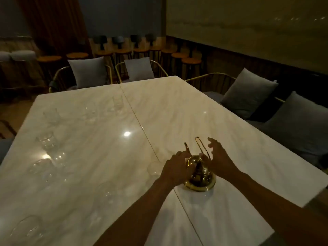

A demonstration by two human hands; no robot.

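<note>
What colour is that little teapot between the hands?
The teapot is shiny gold, like polished brass; the head view shows it best.

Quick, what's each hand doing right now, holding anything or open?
Left hand: curled round the side of the gold teapot, holding it.
Right hand: open, fingers spread beside the teapot's handle, gripping nothing.

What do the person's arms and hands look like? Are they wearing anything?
Both forearms are bare, with no sleeves in view. The left hand and the right hand wear no gloves. No watch, bracelet or ring shows, though the room is dim, so a thin one could be missed.
</note>
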